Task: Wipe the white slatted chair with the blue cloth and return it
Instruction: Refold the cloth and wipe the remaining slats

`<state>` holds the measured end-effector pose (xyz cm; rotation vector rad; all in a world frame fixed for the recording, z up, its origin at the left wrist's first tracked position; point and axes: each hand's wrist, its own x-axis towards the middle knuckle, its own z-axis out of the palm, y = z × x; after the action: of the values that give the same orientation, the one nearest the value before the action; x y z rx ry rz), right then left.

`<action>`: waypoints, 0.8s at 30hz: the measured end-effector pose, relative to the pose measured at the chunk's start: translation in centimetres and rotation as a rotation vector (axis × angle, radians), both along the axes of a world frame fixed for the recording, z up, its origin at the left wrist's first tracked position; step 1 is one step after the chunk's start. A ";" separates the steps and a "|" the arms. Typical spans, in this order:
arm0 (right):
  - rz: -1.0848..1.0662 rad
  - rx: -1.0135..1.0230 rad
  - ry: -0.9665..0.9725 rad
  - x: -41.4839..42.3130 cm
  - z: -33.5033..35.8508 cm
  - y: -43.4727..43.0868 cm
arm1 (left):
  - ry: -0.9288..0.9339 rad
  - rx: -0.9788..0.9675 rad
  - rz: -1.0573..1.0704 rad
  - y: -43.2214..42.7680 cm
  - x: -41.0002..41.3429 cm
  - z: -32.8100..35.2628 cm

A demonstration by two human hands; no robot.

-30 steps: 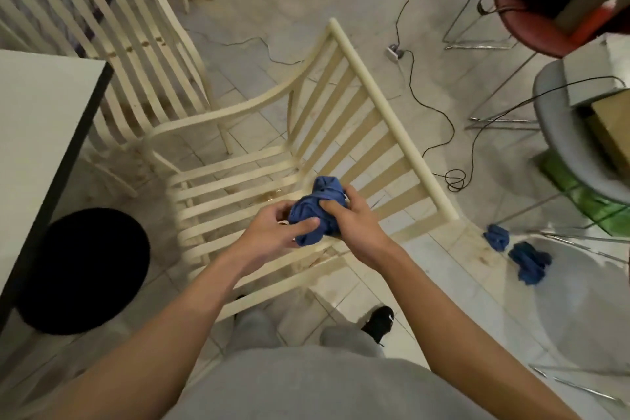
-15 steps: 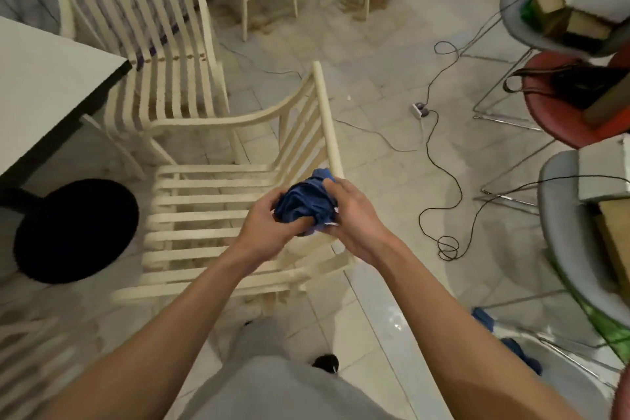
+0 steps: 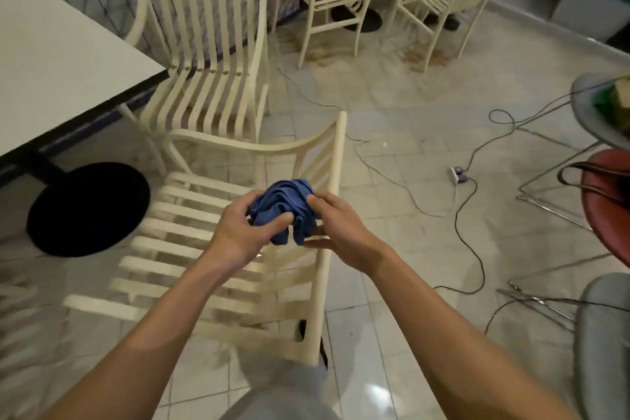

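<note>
The white slatted chair [image 3: 191, 242] stands right in front of me, its seat slats below my arms and its backrest edge on the right. A bunched blue cloth [image 3: 284, 210] is held above the seat between both hands. My left hand [image 3: 240, 232] grips its left side with curled fingers and thumb. My right hand [image 3: 335, 228] holds the right side, fingers wrapped round the folds. The lower part of the cloth is partly hidden by my fingers.
A white table [image 3: 51, 61] on a black round base [image 3: 88, 208] stands at the left. More slatted chairs [image 3: 211, 54] stand behind and further back. Cables and a power strip [image 3: 458, 174] lie on the tiled floor at right, beside a red chair [image 3: 610, 201] and grey chairs.
The view has tilted up and turned, so the chair now lies lower and more of the room shows. Both hands keep hold of the cloth and have reworked the bundle.
</note>
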<state>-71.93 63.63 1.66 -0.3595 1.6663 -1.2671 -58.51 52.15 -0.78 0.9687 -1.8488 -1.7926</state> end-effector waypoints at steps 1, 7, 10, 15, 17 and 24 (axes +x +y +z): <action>0.021 0.007 0.001 -1.1 -0.2 -0.8 | -0.002 -0.011 0.013 -0.3 -0.8 -0.1; 0.200 0.071 -0.050 -8.8 -0.1 -7.0 | -0.038 -0.005 0.231 -2.3 -7.5 -0.4; 0.272 0.083 -0.073 -12.0 0.1 -9.8 | -0.055 -0.041 0.343 -3.8 -10.1 -0.1; 0.332 0.092 -0.244 -17.1 0.1 -13.5 | -0.028 -0.115 0.441 -5.6 -14.4 0.2; 0.374 0.078 -0.262 -19.2 -0.4 -14.8 | 0.005 -0.139 0.464 -6.0 -16.5 0.1; 0.407 0.048 -0.302 -29.8 -1.0 -19.9 | -0.059 -0.250 0.549 -9.9 -24.4 0.0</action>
<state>-101.75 43.69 0.66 -0.4299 1.2855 -0.9239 -82.88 42.25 -0.81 1.2822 -1.5822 -1.1906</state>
